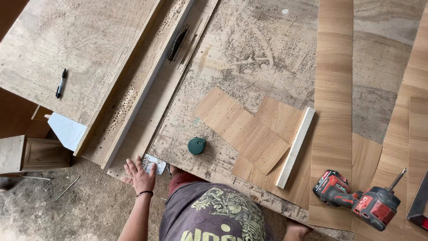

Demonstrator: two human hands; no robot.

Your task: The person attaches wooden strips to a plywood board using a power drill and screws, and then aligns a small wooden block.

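Note:
My left hand point(139, 176) lies flat with fingers spread at the near edge of a dusty plywood bench point(249, 49). Its fingertips touch a small pale grey scrap point(155, 162). Nothing is held in it. A green round tape measure point(196, 145) sits on the bench just right of that hand. Only a bit of my right hand or arm point(296, 230) shows at the bench's near edge, below my shirt's right side; its fingers are hidden. A red and black cordless drill point(361, 201) lies on the veneer to the right of it.
Cut veneer pieces point(249, 134) overlap mid-bench beside a pale wood strip point(295, 147). Long veneer sheets point(333, 80) run along the right. A black pen point(60, 83) lies on the left board, a dark toothed blade point(177, 43) in the channel. A small wooden cabinet point(26, 154) stands on the floor.

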